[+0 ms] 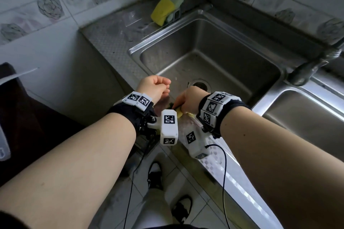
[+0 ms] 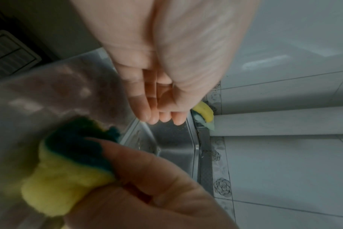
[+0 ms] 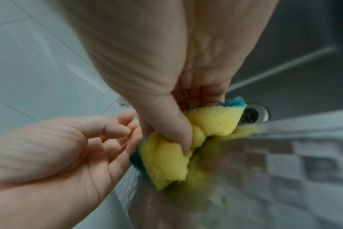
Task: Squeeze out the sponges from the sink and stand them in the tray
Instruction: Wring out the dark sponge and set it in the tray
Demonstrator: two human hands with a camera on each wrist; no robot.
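My right hand (image 3: 188, 124) grips a yellow sponge with a dark green scouring side (image 3: 166, 159), crushed and folded inside the fist, over the near edge of the steel sink (image 1: 204, 65). In the head view only a sliver of that sponge (image 1: 179, 114) shows under the right hand (image 1: 188, 101). My left hand (image 1: 158, 85) hovers just to its left, fingers loosely curled, holding nothing; the left hand (image 3: 100, 147) is close to the sponge without touching it. Two more sponges (image 1: 164, 8), yellow and pale green, lean in the small tray (image 1: 176, 15) at the sink's far corner.
The sink's drain (image 1: 200, 85) lies just beyond my hands. A second basin (image 1: 307, 117) is to the right, with a tap (image 1: 312, 69) between the two. Tiled walls (image 1: 55, 5) close the back and left. My feet (image 1: 155, 174) stand on the tiled floor below.
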